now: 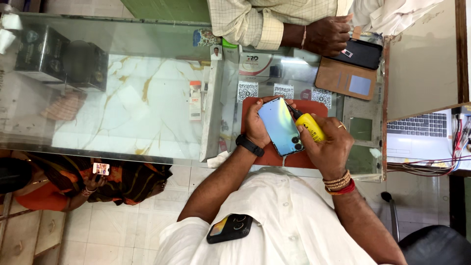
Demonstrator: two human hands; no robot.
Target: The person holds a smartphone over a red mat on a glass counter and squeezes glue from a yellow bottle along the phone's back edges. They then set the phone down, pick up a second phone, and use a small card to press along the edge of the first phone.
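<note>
Left hand (256, 123) grips a blue-backed smartphone (280, 126), fingers curled round its left edge, phone held face down just above a red work mat (314, 107) on the glass counter (147, 73). Right hand (329, 145) wraps closed around a yellow tool (310, 126), its black tip touching the phone's right edge. Black wristband on left wrist, bead bracelets on right. Far side: another person's hand (327, 34) rests on a black phone in an open brown wallet case (349, 73). Laptop (417, 126) sits far right. Another phone (229, 228) lies in the near lap.
</note>
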